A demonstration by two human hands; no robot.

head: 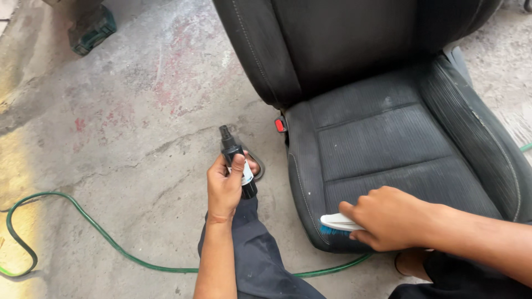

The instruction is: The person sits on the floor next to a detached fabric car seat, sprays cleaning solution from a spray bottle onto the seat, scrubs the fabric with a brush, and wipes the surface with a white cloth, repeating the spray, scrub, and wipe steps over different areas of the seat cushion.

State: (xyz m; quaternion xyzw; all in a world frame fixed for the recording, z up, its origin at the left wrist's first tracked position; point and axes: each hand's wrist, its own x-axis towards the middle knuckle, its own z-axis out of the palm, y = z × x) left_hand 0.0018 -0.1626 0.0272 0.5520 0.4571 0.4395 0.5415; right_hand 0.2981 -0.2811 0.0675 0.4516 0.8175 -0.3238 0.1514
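Note:
A black car seat (388, 138) stands on the concrete floor, its cushion facing me. My right hand (388, 218) grips a white brush (339, 223) with blue bristles, pressed against the front left edge of the cushion. To the left of the seat, my left hand (224, 188) holds a small black spray bottle (235, 160) upright, with its nozzle at the top and a white label under my fingers. The bottle is held above my knee, apart from the seat.
A green hose (100, 235) loops across the cracked concrete floor and passes under the seat front. A red seat-belt buckle (281, 125) sits at the seat's left side. A green box (91, 30) lies at the far upper left. My dark trouser legs are at the bottom.

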